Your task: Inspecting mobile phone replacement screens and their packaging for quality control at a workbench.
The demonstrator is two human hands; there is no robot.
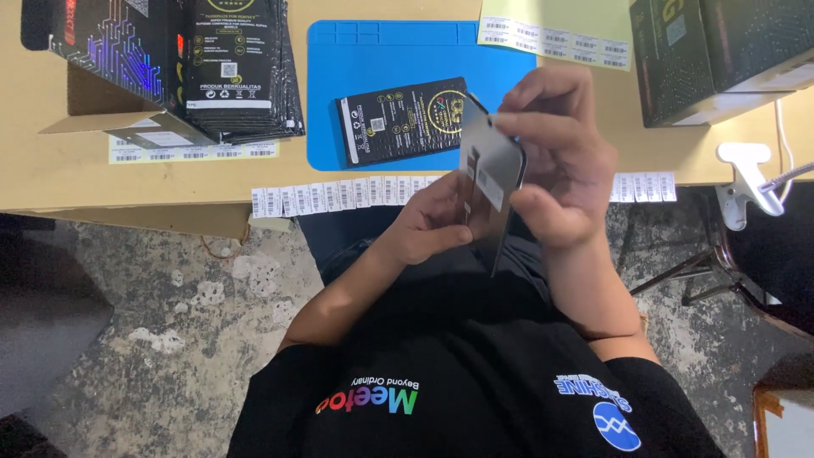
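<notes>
A thin dark phone screen panel with a small flex strip on its back is held upright between both hands, over the table's near edge. My left hand pinches its lower left side, by the flex strip. My right hand grips its top and right edge, thumb and fingers wrapped around it. Just behind the hands, a black flat package lies on a blue work mat on the tan table.
A stack of black flat packages leans beside an open cardboard box at the back left. Barcode label strips line the table edge, and another sheet of barcode labels lies at the back. Black boxes and a white clamp are on the right.
</notes>
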